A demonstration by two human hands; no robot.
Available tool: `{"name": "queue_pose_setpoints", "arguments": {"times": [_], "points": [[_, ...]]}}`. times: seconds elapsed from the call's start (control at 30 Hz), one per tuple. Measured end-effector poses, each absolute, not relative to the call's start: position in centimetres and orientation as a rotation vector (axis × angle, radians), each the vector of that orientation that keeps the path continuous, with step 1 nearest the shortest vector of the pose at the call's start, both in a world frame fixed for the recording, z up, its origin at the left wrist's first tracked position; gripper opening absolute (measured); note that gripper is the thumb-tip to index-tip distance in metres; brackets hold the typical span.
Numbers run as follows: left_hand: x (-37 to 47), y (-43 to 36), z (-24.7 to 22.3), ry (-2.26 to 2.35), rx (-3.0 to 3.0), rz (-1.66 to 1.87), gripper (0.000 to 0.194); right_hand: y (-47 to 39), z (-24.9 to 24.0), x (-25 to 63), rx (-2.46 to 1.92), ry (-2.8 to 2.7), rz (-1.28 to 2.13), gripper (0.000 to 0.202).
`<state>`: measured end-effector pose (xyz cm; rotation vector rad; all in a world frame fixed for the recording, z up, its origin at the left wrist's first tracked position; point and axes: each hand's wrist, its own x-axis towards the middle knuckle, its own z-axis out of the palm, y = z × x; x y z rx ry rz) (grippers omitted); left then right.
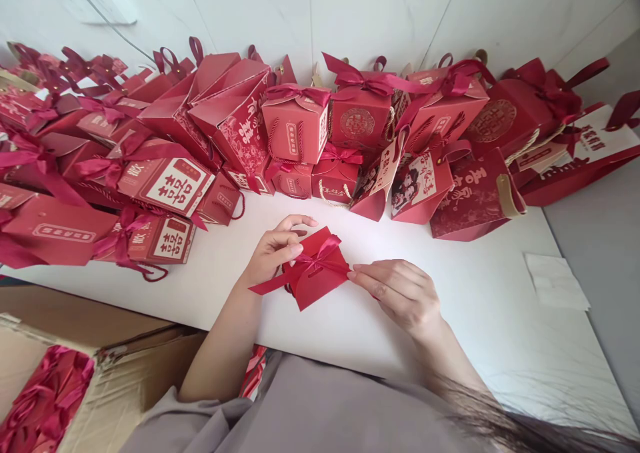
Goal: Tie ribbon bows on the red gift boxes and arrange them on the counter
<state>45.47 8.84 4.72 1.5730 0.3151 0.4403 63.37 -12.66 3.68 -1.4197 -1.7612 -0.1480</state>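
Head view: a small red cardboard gift box (316, 270) with a dark red satin ribbon bow (320, 261) lies on the white bench (480, 293), just in front of the person and apart from the rows behind it. The left hand (274, 252) rests on the box's left side, its fingers (293, 248) pinched on the bow's left loop. The right hand (400, 292) comes in from the right, its fingers (356, 275) closed on the ribbon's right end, touching the box's corner. Judging by this, the step in hand is tying or dressing the bow on the box; the next move seems to call for an even pull on both ends so the loops sit flat and the box does not slide. Behind, rows of finished red gift boxes and bags (295, 130) stand along the white wall (370, 13). At lower left an open brown carton (125, 373) holds red ribbon (45, 400). A white tissue (555, 281) lies to the right
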Motion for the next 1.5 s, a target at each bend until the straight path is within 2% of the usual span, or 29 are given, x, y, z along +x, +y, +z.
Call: {"name": "queue_pose_setpoints", "arguments": {"times": [0.23, 0.5, 0.77, 0.93, 1.13, 1.37, 1.5], "points": [[45.5, 8.3, 6.1, 0.423, 1.907, 0.445, 0.032, -12.5, 3.4, 63.2, -1.397, -1.736, -0.092, 0.04], [45.1, 8.7, 5.4, 0.308, 1.544, 0.362, 0.039, -12.5, 3.8, 63.8, -1.41, -1.735, -0.095, 0.034], [45.4, 8.3, 6.3, 0.366, 1.91, 0.407, 0.024, -12.6, 3.7, 64.0, -1.45, -1.723, -0.022, 0.037], [45.4, 8.3, 6.0, 0.346, 1.702, 0.365, 0.028, -12.5, 4.5, 63.7, -1.41, -1.727, 0.068, 0.031], [45.6, 8.0, 6.1, 0.31, 1.559, 0.376, 0.027, -11.6, 5.6, 60.7, -1.443, -1.748, -0.158, 0.019], [45.6, 8.3, 5.6, 0.317, 1.635, 0.367, 0.03, -9.7, 6.0, 56.3, -1.454, -1.956, -0.144, 0.031], [45.7, 8.2, 5.3, 0.366, 1.661, 0.396, 0.035, -9.8, 6.0, 56.4, -1.381, -1.895, -0.036, 0.03]]}}
